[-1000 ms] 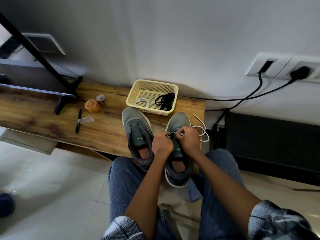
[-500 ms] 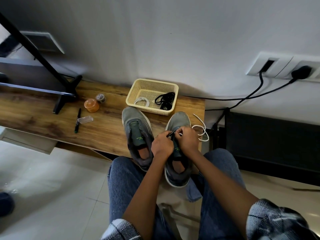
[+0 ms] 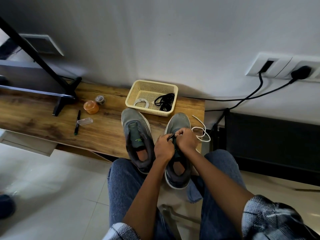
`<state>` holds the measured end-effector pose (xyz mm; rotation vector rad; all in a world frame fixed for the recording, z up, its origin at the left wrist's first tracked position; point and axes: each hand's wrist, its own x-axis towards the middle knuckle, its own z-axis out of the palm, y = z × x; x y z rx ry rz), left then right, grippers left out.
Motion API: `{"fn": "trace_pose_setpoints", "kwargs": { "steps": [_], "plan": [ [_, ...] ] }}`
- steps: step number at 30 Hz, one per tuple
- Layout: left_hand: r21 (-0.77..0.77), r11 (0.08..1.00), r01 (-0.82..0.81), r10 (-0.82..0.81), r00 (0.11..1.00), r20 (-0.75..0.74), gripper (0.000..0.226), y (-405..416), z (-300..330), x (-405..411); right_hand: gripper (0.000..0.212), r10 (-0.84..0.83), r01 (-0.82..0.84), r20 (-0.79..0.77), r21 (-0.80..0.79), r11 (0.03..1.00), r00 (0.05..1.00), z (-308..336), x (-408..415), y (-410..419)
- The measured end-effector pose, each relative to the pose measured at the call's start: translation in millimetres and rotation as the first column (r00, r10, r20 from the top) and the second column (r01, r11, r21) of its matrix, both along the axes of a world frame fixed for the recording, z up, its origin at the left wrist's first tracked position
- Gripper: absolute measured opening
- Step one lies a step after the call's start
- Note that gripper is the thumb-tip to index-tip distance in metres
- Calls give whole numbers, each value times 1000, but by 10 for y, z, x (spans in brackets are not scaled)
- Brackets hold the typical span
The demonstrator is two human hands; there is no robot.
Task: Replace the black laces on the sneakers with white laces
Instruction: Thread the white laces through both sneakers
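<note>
Two grey sneakers stand side by side on the wooden bench (image 3: pixel 43 118), toes toward the wall. The left sneaker (image 3: pixel 136 139) has no lace. Over the right sneaker (image 3: pixel 178 167) both my hands meet above the eyelets. My left hand (image 3: pixel 163 148) grips the dark tongue edge. My right hand (image 3: pixel 187 141) pinches the white lace (image 3: pixel 202 134), whose free end loops onto the bench to the right. Which eyelet the lace enters is hidden by my fingers. A yellow basket (image 3: pixel 152 87) behind the shoes holds black laces (image 3: pixel 164 102) and a coiled white lace (image 3: pixel 142 103).
An orange lidded jar (image 3: pixel 91 107), a small tape roll (image 3: pixel 100 99), a black marker (image 3: pixel 77 122) and a clear plastic case (image 3: pixel 84 121) lie left of the shoes. A black stand leg (image 3: pixel 64 99) rests further left. Black cables (image 3: pixel 242 99) run to wall sockets at right.
Both hands have stayed on the right sneaker with only small finger movement. The white lace loop to the right has barely shifted.
</note>
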<state>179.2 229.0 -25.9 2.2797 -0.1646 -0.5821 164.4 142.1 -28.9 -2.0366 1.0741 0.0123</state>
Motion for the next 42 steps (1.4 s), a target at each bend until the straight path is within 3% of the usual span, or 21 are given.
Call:
{"fn": "trace_pose_setpoints", "kwargs": {
  "steps": [7, 12, 21, 23, 26, 30, 34, 42],
  "plan": [
    [30, 999, 34, -35, 999, 34, 40, -9, 17, -13, 17, 79, -86, -54, -140, 986, 995, 3, 34, -13],
    [69, 996, 61, -66, 995, 78, 39, -5, 14, -18, 18, 73, -75, -19, -133, 988, 997, -19, -9, 1],
    [7, 999, 34, -34, 999, 37, 37, 9, -20, -4, 8, -48, 50, 33, -67, 996, 998, -64, 16, 16],
    [20, 999, 37, -38, 998, 51, 35, 4, -25, -12, 21, -58, 62, 72, -65, 996, 996, -56, 12, -1],
    [-31, 998, -62, 62, 998, 17, 30, -20, -24, -1, 28, 0, 6, 101, -58, 998, 995, -39, -21, -32],
    [-70, 968, -241, 234, 968, -91, 30, -73, -1, 135, 19, 81, -76, 119, -47, 996, 990, -56, -100, -52],
    [90, 985, -150, 146, 988, 46, 14, -120, 9, 242, 16, 108, -98, 143, -77, 992, 984, -68, -130, -52],
    [80, 997, -12, 4, 995, 103, 9, -92, -58, 349, 13, 103, -92, 165, -74, 993, 981, -68, -134, -64]
  ]
}}
